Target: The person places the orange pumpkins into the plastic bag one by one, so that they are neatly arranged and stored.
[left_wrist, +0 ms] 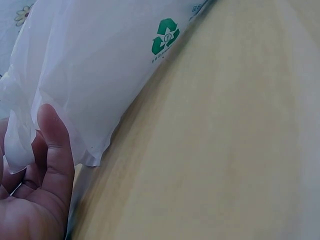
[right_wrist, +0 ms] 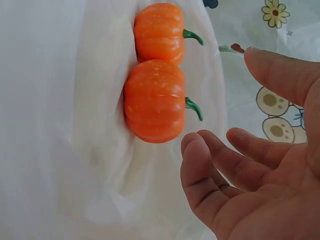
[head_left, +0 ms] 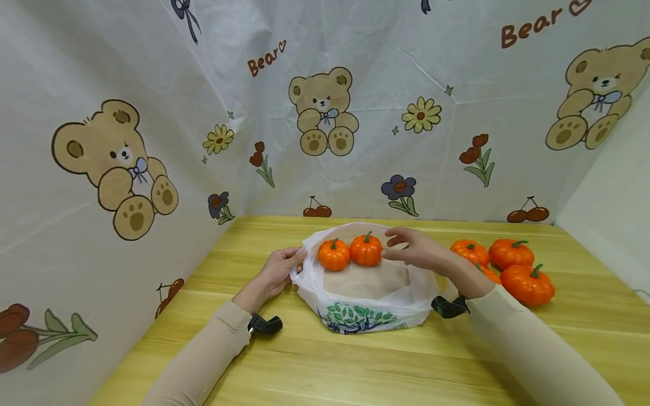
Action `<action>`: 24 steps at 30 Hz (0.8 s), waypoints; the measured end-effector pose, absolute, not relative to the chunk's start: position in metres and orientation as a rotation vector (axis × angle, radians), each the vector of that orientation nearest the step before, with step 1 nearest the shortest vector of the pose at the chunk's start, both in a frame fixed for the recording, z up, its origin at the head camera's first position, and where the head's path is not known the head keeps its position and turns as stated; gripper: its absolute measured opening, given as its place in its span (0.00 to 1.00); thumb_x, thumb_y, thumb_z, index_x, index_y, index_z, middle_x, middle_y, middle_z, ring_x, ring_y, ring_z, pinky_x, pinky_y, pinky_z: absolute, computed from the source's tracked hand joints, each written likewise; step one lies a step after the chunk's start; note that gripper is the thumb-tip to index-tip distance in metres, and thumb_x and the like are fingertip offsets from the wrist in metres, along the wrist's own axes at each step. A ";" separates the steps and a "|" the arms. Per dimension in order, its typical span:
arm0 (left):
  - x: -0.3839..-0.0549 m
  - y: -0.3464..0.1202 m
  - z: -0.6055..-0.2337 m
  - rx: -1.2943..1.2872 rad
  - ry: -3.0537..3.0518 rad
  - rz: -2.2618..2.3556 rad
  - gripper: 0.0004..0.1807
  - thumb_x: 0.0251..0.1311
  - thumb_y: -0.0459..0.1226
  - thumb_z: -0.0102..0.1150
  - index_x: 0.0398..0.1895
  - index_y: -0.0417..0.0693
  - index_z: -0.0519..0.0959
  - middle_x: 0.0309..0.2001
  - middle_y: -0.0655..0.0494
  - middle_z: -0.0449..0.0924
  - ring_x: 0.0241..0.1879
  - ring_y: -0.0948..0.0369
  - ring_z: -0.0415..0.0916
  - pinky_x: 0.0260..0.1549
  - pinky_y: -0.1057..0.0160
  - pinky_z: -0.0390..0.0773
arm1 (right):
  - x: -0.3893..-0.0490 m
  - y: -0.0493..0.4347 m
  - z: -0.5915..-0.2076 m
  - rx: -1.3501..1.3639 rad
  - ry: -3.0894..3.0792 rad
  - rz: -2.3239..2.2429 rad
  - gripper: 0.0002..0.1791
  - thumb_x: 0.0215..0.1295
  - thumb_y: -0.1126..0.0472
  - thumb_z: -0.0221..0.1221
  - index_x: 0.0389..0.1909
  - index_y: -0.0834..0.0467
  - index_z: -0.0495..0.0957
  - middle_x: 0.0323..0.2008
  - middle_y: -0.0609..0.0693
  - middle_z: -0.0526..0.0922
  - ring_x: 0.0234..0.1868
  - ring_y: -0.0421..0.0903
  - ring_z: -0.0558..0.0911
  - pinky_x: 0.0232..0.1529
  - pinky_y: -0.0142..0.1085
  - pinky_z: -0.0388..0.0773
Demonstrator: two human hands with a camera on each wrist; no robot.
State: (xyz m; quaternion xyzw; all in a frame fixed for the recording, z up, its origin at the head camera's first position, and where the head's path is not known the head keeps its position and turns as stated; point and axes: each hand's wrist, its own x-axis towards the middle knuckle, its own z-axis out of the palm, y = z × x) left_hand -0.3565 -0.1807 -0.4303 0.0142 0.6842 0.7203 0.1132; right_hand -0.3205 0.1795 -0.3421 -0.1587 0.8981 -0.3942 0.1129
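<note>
A white plastic bag [head_left: 365, 313] with a green leafy print lies on the table, its mouth spread open. Two small orange pumpkins sit side by side inside it, a left pumpkin [head_left: 333, 255] and a right pumpkin [head_left: 366, 250], both with green stems. My left hand [head_left: 279, 272] pinches the bag's left edge; in the left wrist view the plastic passes between thumb and fingers. Over the bag's right part, my right hand [head_left: 418, 248] holds nothing, its fingers loosely bent and apart. In the right wrist view its fingertips are close to the nearer pumpkin [right_wrist: 155, 102].
Several more pumpkins stand grouped on the table right of the bag, including a large front pumpkin [head_left: 527, 285] and a back pumpkin [head_left: 510, 254]. My right forearm partly covers one. A bear-patterned cloth [head_left: 325, 180] rises behind the wooden table [head_left: 355, 366].
</note>
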 end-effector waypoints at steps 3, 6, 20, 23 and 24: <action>-0.356 -0.180 -0.430 0.049 2.014 2.115 0.24 0.75 0.43 0.59 0.68 0.41 0.75 0.41 0.54 0.77 0.30 0.64 0.72 0.26 0.69 0.79 | -0.312 0.188 -0.339 -0.496 2.649 -1.164 0.41 0.71 0.45 0.64 0.76 0.62 0.61 0.68 0.66 0.73 0.65 0.65 0.77 0.61 0.55 0.80; -0.355 -0.180 -0.430 0.052 2.017 2.120 0.25 0.74 0.43 0.59 0.68 0.40 0.75 0.41 0.54 0.77 0.30 0.64 0.72 0.26 0.69 0.78 | -0.303 0.195 -0.335 -0.502 2.669 -1.161 0.41 0.71 0.44 0.64 0.75 0.61 0.62 0.67 0.66 0.74 0.64 0.64 0.77 0.63 0.56 0.79; -0.357 -0.179 -0.432 0.040 2.024 2.104 0.25 0.75 0.43 0.59 0.68 0.41 0.75 0.43 0.53 0.76 0.30 0.64 0.72 0.27 0.69 0.79 | -0.271 0.239 -0.326 -0.543 2.744 -1.147 0.36 0.73 0.46 0.63 0.73 0.60 0.66 0.63 0.62 0.79 0.57 0.55 0.80 0.55 0.47 0.82; -0.357 -0.178 -0.432 0.038 2.023 2.107 0.24 0.75 0.43 0.59 0.68 0.41 0.74 0.41 0.54 0.76 0.30 0.65 0.71 0.26 0.69 0.79 | -0.266 0.249 -0.325 -0.544 2.772 -1.136 0.35 0.73 0.46 0.63 0.73 0.60 0.67 0.62 0.61 0.80 0.56 0.55 0.81 0.54 0.46 0.83; -0.356 -0.178 -0.431 0.043 2.022 2.105 0.25 0.75 0.43 0.59 0.69 0.41 0.74 0.41 0.54 0.76 0.29 0.65 0.71 0.26 0.69 0.79 | -0.264 0.252 -0.325 -0.541 2.784 -1.128 0.35 0.73 0.46 0.63 0.72 0.60 0.68 0.61 0.60 0.80 0.56 0.55 0.81 0.54 0.47 0.83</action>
